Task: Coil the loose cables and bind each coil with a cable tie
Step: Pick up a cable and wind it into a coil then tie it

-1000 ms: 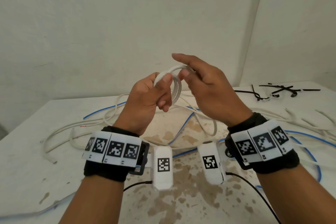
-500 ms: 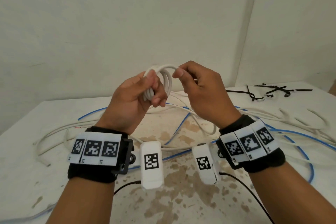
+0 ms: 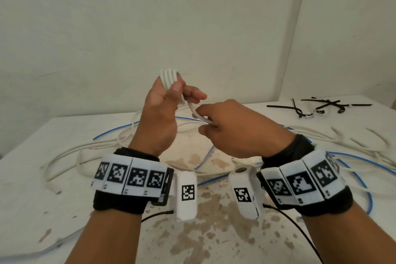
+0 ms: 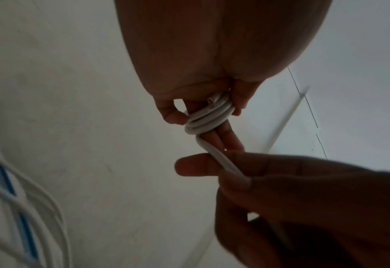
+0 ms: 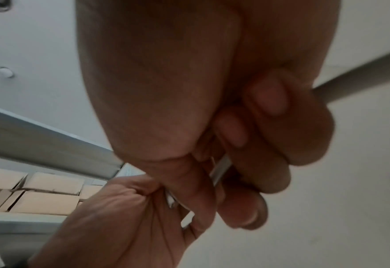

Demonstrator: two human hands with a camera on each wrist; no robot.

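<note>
My left hand [image 3: 169, 92] is raised above the table and grips a small white cable coil [image 3: 169, 76] of several turns between thumb and fingers. The left wrist view shows the coil [image 4: 208, 116] stacked tight against the fingers, its cut end visible. One strand of the white cable [image 3: 199, 114] runs down from the coil to my right hand [image 3: 211, 123], which pinches it just below and to the right. In the right wrist view the curled fingers [image 5: 253, 163] close round that strand [image 5: 221, 168]. Black cable ties [image 3: 317, 107] lie at the table's far right.
Loose white cables [image 3: 102, 152] and blue cables [image 3: 362, 178] sprawl across the stained white table [image 3: 32, 188] behind and beside my arms. Walls close the far side. Cardboard boxes [image 5: 40, 195] show in the right wrist view.
My left hand rose and turned the coil edge-on. My right hand dropped from the coil's top down the strand and now pinches it below the coil.
</note>
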